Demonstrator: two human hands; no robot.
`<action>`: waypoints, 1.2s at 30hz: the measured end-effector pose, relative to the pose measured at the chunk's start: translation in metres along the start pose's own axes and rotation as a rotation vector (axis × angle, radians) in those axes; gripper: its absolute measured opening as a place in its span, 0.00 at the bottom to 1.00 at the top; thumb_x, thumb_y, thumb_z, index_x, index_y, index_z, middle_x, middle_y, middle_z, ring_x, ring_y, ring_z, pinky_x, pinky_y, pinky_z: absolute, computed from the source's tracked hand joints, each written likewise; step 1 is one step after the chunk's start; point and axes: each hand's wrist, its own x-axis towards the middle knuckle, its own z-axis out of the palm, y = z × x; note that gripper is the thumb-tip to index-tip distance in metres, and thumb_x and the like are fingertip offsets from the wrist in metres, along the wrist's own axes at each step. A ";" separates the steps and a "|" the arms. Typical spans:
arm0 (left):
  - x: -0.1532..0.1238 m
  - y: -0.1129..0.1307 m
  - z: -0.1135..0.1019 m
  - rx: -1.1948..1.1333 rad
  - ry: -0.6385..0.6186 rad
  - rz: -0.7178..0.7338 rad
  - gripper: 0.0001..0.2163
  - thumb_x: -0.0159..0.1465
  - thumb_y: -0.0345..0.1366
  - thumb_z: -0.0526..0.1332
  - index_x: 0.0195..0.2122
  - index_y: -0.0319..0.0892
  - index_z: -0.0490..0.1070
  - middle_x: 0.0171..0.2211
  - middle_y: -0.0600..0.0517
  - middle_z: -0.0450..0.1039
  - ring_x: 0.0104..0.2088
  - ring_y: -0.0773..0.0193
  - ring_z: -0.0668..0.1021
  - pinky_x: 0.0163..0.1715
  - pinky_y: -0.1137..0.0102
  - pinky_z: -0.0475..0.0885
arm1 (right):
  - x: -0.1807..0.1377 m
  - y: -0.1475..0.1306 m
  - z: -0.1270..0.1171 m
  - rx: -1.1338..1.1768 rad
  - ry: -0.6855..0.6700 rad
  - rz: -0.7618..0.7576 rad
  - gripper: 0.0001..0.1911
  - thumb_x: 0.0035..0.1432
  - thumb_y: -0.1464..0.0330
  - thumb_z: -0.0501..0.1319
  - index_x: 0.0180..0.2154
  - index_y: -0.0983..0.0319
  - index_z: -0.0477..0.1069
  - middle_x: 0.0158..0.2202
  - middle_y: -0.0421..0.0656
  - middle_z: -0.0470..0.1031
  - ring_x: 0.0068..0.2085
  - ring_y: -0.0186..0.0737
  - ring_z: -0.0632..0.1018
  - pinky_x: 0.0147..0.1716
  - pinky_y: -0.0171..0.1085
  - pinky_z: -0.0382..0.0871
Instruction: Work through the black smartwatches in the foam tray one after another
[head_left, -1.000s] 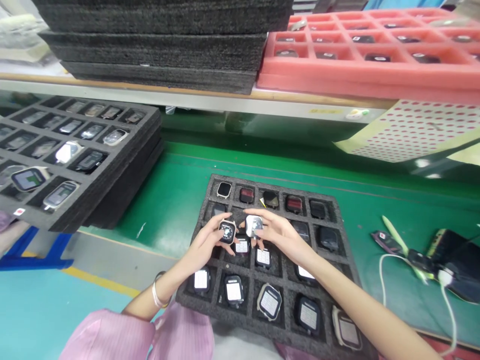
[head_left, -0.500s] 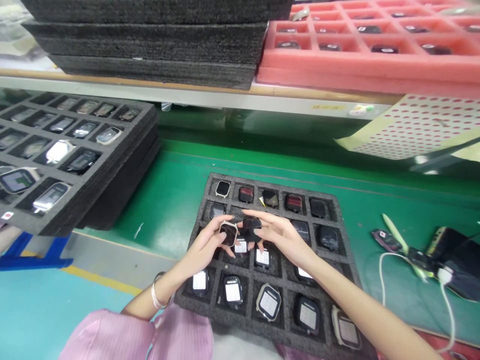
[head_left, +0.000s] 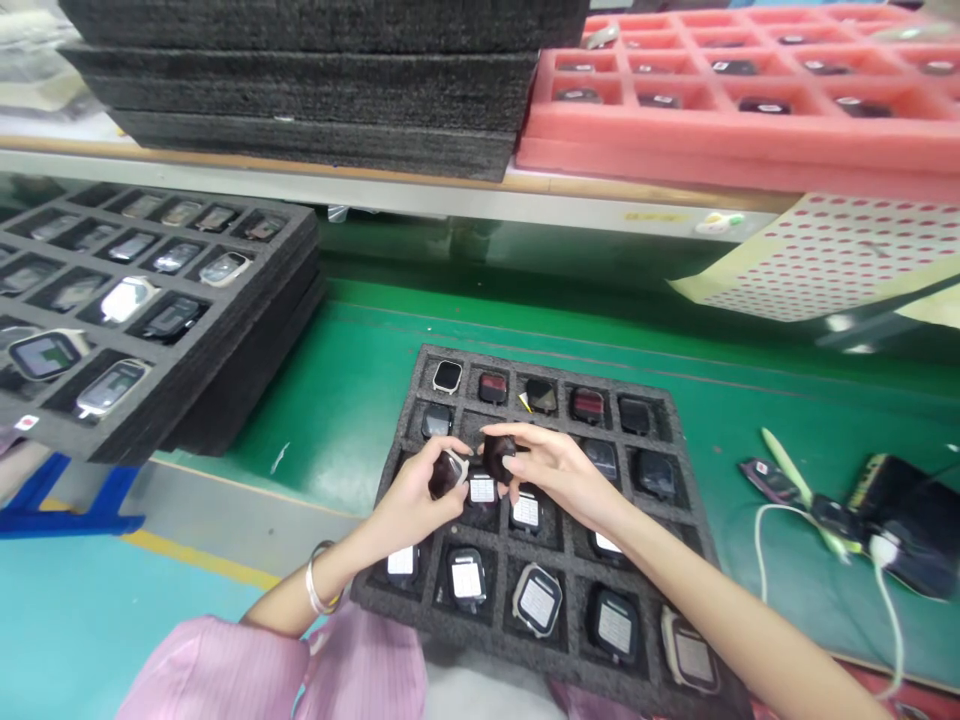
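My left hand grips a watch case with a pale rim and a dark face, turned at an angle. Close beside it, my right hand is closed on a dark watch case, held between thumb and fingers. Both hands are over a black foam tray, whose square pockets hold several watch cases. In the near rows the screens are lit white, as on the pale-rimmed watch. Farther back the screens are dark or reddish. My hands and forearm hide some middle pockets.
Stacked black foam trays of watches stand at the left. A shelf crosses above, bearing black foam slabs and a pink foam tray. At the right lie a light-green strap, a white cable and a black pouch.
My left hand has rotated its watch case, so the face now tilts away and the pale rim shows at the right. The right hand keeps its dark case, slightly turned.
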 end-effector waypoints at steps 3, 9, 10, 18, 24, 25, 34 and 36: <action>0.003 0.003 -0.002 -0.006 0.020 0.015 0.16 0.59 0.29 0.58 0.48 0.43 0.62 0.32 0.55 0.66 0.30 0.66 0.69 0.31 0.73 0.64 | 0.000 -0.004 0.000 0.046 0.001 -0.037 0.20 0.56 0.65 0.65 0.51 0.61 0.71 0.40 0.46 0.75 0.34 0.38 0.76 0.26 0.32 0.72; 0.022 0.026 -0.009 0.021 0.098 0.145 0.17 0.58 0.28 0.59 0.49 0.43 0.62 0.35 0.53 0.68 0.34 0.64 0.72 0.35 0.72 0.67 | 0.000 -0.020 -0.001 0.172 0.005 -0.057 0.20 0.56 0.67 0.65 0.51 0.60 0.70 0.43 0.47 0.76 0.43 0.45 0.78 0.47 0.46 0.71; 0.027 0.033 -0.010 0.028 0.099 0.171 0.17 0.58 0.28 0.59 0.49 0.43 0.62 0.36 0.53 0.69 0.34 0.64 0.72 0.36 0.72 0.67 | 0.000 -0.024 -0.001 0.198 0.011 -0.064 0.21 0.55 0.67 0.66 0.51 0.60 0.70 0.43 0.47 0.76 0.43 0.45 0.78 0.46 0.47 0.72; 0.067 0.060 0.000 0.047 0.101 0.274 0.14 0.58 0.26 0.57 0.45 0.43 0.63 0.36 0.54 0.68 0.33 0.66 0.72 0.35 0.73 0.67 | 0.002 -0.050 -0.015 0.196 0.069 -0.218 0.19 0.54 0.68 0.67 0.49 0.59 0.72 0.42 0.49 0.77 0.42 0.46 0.78 0.42 0.44 0.73; 0.076 0.041 0.015 -0.062 0.003 0.174 0.14 0.58 0.27 0.56 0.46 0.43 0.62 0.29 0.57 0.64 0.24 0.70 0.67 0.27 0.75 0.65 | 0.001 -0.040 -0.030 0.196 0.114 -0.211 0.22 0.53 0.67 0.67 0.50 0.59 0.72 0.41 0.49 0.78 0.39 0.47 0.79 0.37 0.43 0.74; 0.075 0.038 0.016 -0.084 -0.006 0.157 0.15 0.59 0.28 0.56 0.48 0.44 0.62 0.28 0.57 0.63 0.22 0.71 0.66 0.25 0.75 0.65 | 0.001 -0.038 -0.032 0.201 0.112 -0.206 0.22 0.53 0.67 0.67 0.51 0.59 0.71 0.41 0.49 0.78 0.39 0.47 0.79 0.36 0.43 0.74; 0.072 0.036 0.016 -0.122 -0.054 0.168 0.14 0.58 0.27 0.56 0.46 0.42 0.64 0.28 0.56 0.63 0.23 0.71 0.66 0.26 0.75 0.63 | 0.001 -0.034 -0.035 0.203 0.104 -0.193 0.22 0.54 0.68 0.66 0.52 0.58 0.72 0.41 0.49 0.78 0.40 0.48 0.78 0.38 0.45 0.74; 0.071 0.038 0.017 -0.143 -0.064 0.174 0.13 0.58 0.27 0.57 0.45 0.42 0.63 0.28 0.57 0.62 0.24 0.71 0.66 0.26 0.75 0.63 | 0.000 -0.033 -0.034 0.193 0.098 -0.198 0.22 0.54 0.69 0.66 0.52 0.58 0.71 0.41 0.49 0.78 0.41 0.48 0.78 0.39 0.44 0.74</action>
